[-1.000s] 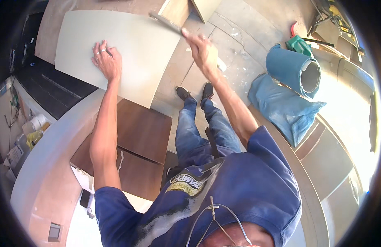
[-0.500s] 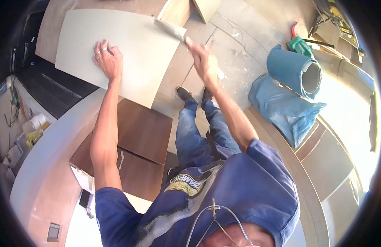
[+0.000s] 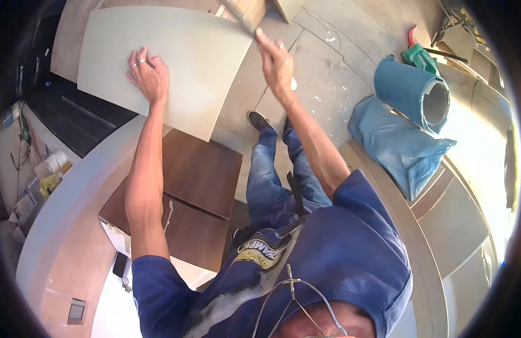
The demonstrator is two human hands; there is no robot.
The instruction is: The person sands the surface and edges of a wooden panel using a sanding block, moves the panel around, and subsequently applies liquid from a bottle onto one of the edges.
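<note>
A large pale board (image 3: 187, 67) with a smooth face lies at the upper left. My left hand (image 3: 150, 79) rests on it, fingers spread and slightly bent, a ring on one finger. At the board's right edge, my right hand (image 3: 278, 66) is closed around a long, flat grey tool (image 3: 240, 16). The tool reaches up and left along the board's far right corner, running out of the picture at the top. A pale handle end shows below my right hand. Whether the tool is a file cannot be made out for certain.
Dark brown wooden panels (image 3: 201, 169) lie beneath my left forearm. A blue roll (image 3: 404, 93) and a crumpled blue plastic sheet (image 3: 398, 143) are on the right. Concrete floor (image 3: 322, 67) stretches beyond my feet. Bottles and bags (image 3: 49, 174) sit at far left.
The tool has swung from lying across the board's corner to pointing more steeply away. My right hand has moved slightly up with it. My left hand stays on the board.
</note>
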